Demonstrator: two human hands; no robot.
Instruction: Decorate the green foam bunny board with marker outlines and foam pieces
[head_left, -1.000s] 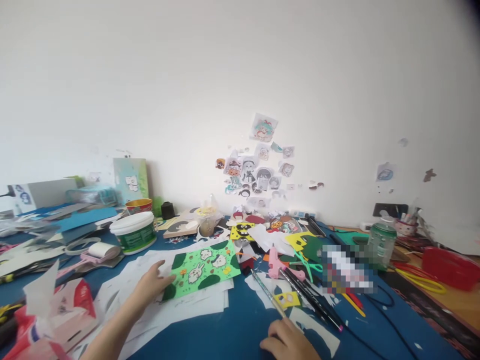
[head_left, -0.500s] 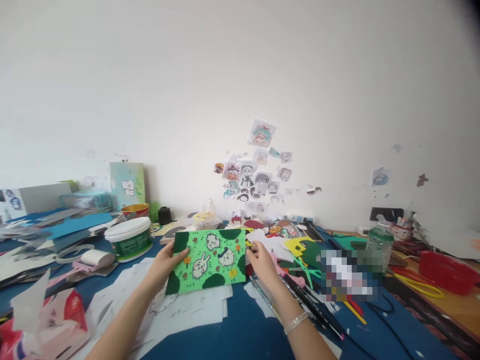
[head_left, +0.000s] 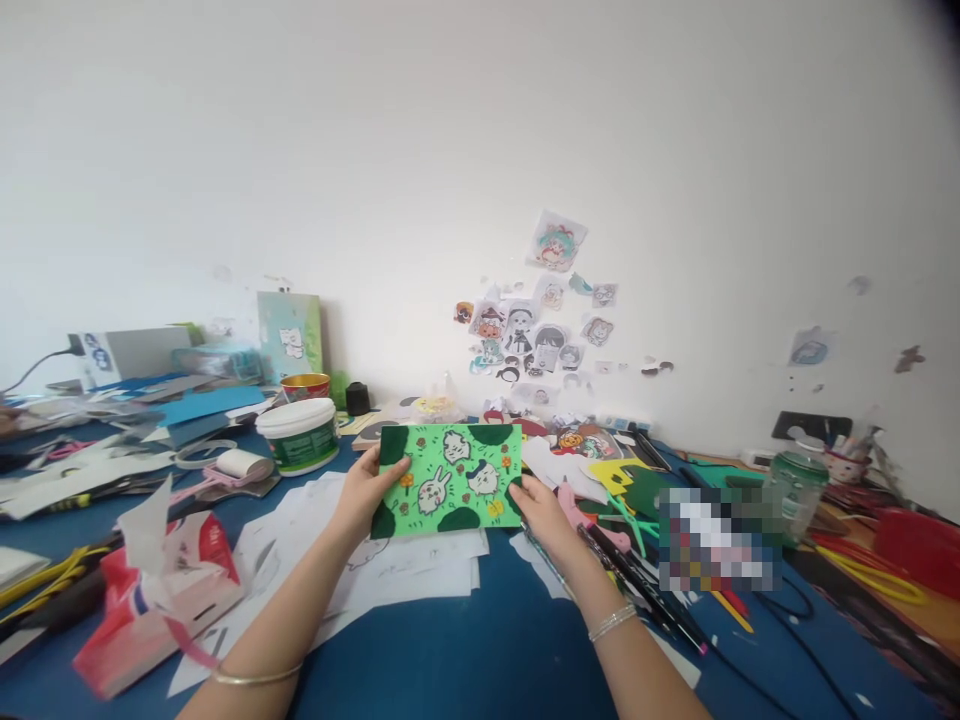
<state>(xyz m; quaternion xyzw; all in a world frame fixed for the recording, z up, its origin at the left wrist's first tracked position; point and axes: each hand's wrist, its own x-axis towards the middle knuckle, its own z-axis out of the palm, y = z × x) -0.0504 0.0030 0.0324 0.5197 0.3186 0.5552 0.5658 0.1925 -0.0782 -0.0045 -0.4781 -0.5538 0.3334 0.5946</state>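
Note:
Between both hands a green card (head_left: 427, 462) is held up above the table, its decorated side facing me. It bears white cartoon animals, small orange and yellow flowers and dark green patches. My left hand (head_left: 367, 497) grips the left edge, thumb on the front. At the lower right edge, my right hand (head_left: 546, 510) is closed on the card; some fingers are hidden behind it. White sheets with line drawings (head_left: 420, 575) lie under and behind the card. Beside my right forearm are several dark pens (head_left: 637, 590).
On the left stand a white-lidded tub (head_left: 300, 440) and a red tissue pack (head_left: 165, 600). A roll of white tape (head_left: 244, 463) lies near the tub. To the right are green scissors (head_left: 634, 520), a glass jar (head_left: 796, 495) and a red container (head_left: 919, 550). Cut-out drawings (head_left: 521, 325) hang on the wall.
The view has turned left and tipped down, so the card appears farther right and higher. My right hand has shifted from the card's upper right edge to its lower right edge.

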